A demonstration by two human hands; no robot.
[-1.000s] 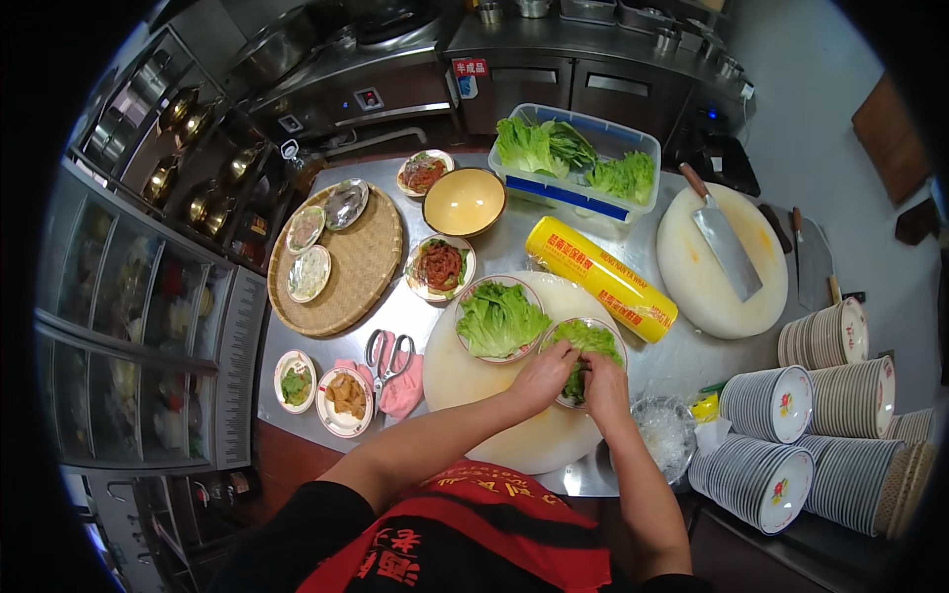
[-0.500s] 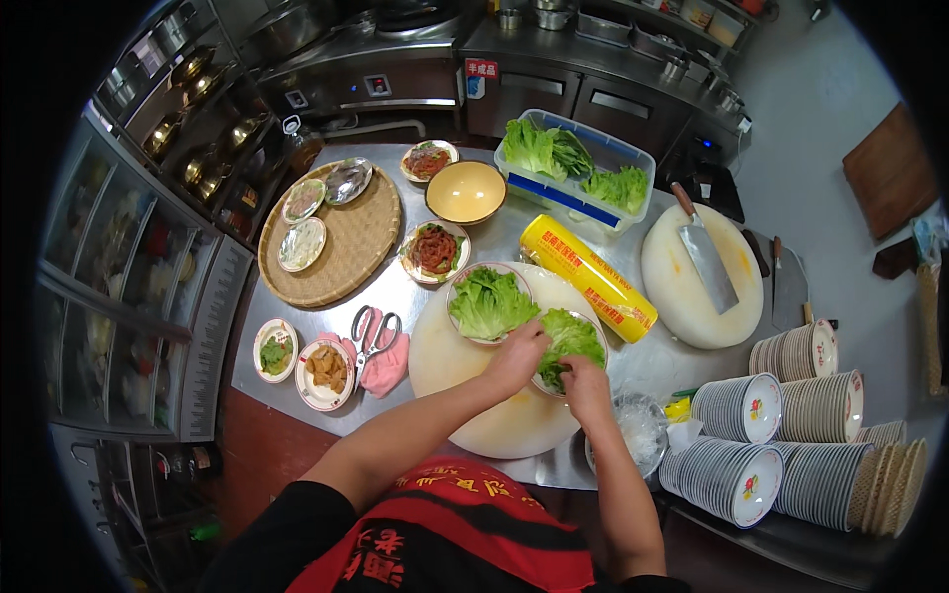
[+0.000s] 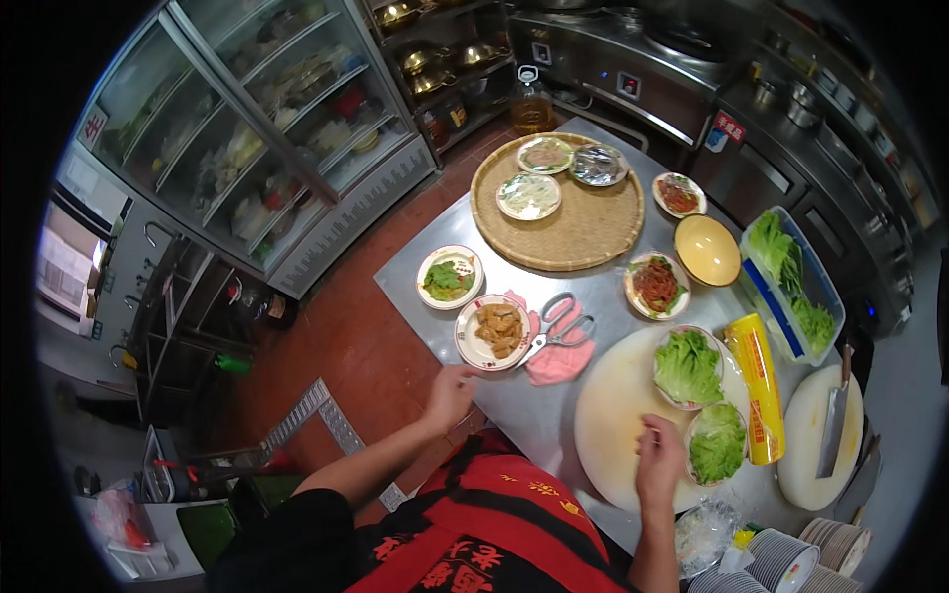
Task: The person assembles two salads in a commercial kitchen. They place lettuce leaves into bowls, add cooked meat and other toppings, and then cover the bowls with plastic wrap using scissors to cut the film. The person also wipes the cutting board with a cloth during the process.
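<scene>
My left hand (image 3: 452, 395) is at the near left edge of a plate of brown chunks (image 3: 500, 329), fingers reaching toward its rim. Whether they touch it I cannot tell. My right hand (image 3: 659, 463) hovers over a round white chopping board (image 3: 618, 395), its fingers loosely bent and holding nothing. Two plates on the board's right side carry green lettuce: a farther lettuce plate (image 3: 688, 366) and a nearer lettuce plate (image 3: 717, 445). Beside the brown chunks lie scissors (image 3: 556, 336) on a pink cloth (image 3: 560, 365). A plate of chopped greens (image 3: 450, 278) stands farther left.
A woven tray (image 3: 563, 237) bears several small plates. Behind the board are a plate of reddish meat strips (image 3: 656, 286), a yellow bowl (image 3: 708, 250) and a tub of lettuce (image 3: 792, 282). Right lie a yellow film roll box (image 3: 755, 385) and a cleaver (image 3: 833, 430). Stacked plates (image 3: 783, 561) stand near right.
My view has turned left. Both hands have left the lettuce; the left moved across to the plate of brown chunks, the right drew back over the board.
</scene>
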